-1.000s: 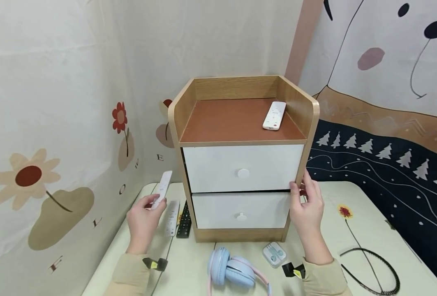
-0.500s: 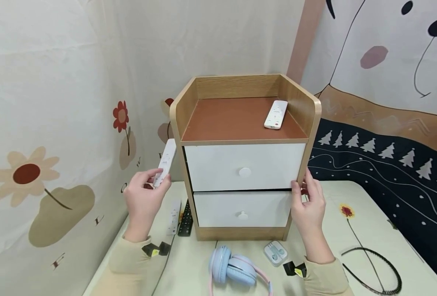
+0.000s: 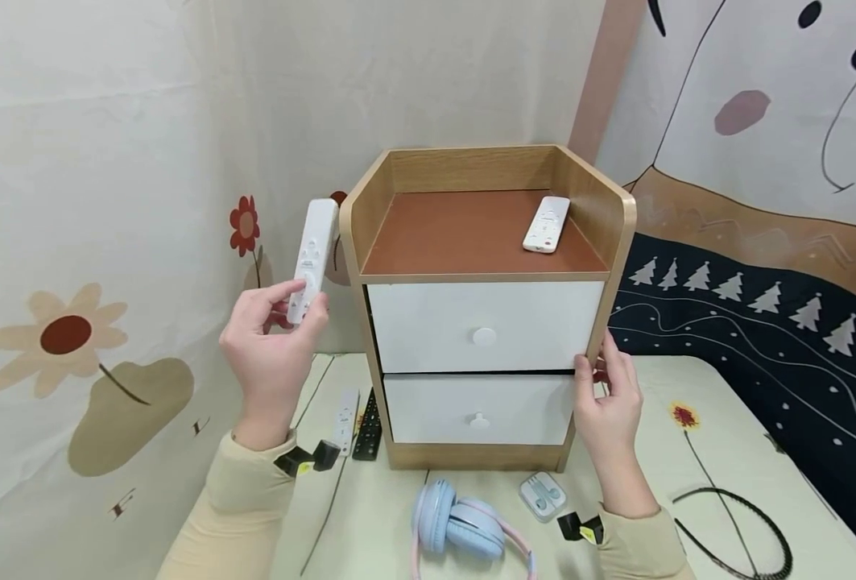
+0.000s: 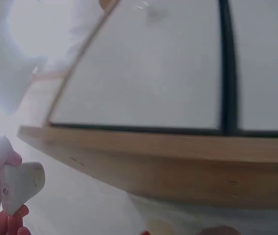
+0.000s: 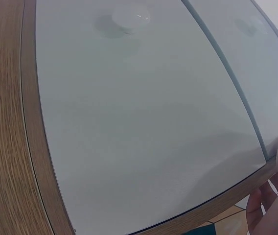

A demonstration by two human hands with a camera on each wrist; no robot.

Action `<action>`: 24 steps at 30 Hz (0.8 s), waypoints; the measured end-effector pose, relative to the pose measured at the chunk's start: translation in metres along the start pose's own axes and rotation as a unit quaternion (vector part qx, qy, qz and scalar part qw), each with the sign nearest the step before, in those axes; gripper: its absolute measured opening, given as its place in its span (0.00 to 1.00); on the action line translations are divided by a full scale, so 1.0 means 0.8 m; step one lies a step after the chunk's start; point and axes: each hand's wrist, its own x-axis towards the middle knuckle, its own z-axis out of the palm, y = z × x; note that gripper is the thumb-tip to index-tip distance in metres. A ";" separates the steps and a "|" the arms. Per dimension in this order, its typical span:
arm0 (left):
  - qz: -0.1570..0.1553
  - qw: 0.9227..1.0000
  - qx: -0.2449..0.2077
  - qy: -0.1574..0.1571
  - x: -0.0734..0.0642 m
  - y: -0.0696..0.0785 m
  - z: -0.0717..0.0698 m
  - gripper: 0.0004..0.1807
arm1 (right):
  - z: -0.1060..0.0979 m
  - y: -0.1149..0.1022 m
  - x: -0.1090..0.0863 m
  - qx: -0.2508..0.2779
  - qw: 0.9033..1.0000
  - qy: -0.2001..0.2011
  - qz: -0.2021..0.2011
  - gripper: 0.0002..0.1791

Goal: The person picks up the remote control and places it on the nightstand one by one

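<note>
My left hand [image 3: 271,346] pinches a white remote control [image 3: 313,258] by its lower end, held nearly upright left of the wooden cabinet [image 3: 471,457]. In the left wrist view, that white remote [image 4: 24,185] shows its end between thumb and fingers, apart from the cabinet's side panel [image 4: 178,171]. My right hand [image 3: 609,403] grips the cabinet's right side edge, thumb at the front and fingers around the side. Both white drawers, the upper [image 3: 428,322] and the lower [image 3: 428,407], are closed. A second white remote [image 3: 547,225] lies on the brown top shelf [image 3: 456,234].
Left of the cabinet lie a white remote [image 3: 345,423] and a black remote [image 3: 367,427]. Blue headphones [image 3: 471,528] and a clear case with earphones [image 3: 543,495] lie in front. A black coiled cord [image 3: 775,532] is at the right. A fabric wall [image 3: 145,201] stands close on the left.
The left hand has raised the white remote from near table height to beside the cabinet's top shelf, turning it more upright. My right hand stays on the cabinet's edge.
</note>
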 end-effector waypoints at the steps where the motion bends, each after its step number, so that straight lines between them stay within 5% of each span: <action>1: 0.005 1.000 -0.006 0.004 0.003 0.010 0.001 0.15 | 0.000 0.001 0.000 -0.001 1.000 0.000 -0.002 0.32; 10: 0.041 0.998 -0.047 0.015 0.033 0.052 0.010 0.14 | 0.001 0.002 0.000 0.000 1.000 0.000 -0.002 0.32; 15: 0.090 0.993 -0.072 0.003 0.045 0.075 0.019 0.13 | 0.000 0.001 0.001 -0.007 1.000 -0.002 -0.003 0.32; 24: 0.171 0.982 -0.078 -0.037 0.037 0.108 0.047 0.13 | 0.001 0.003 -0.001 -0.011 1.000 -0.002 0.001 0.32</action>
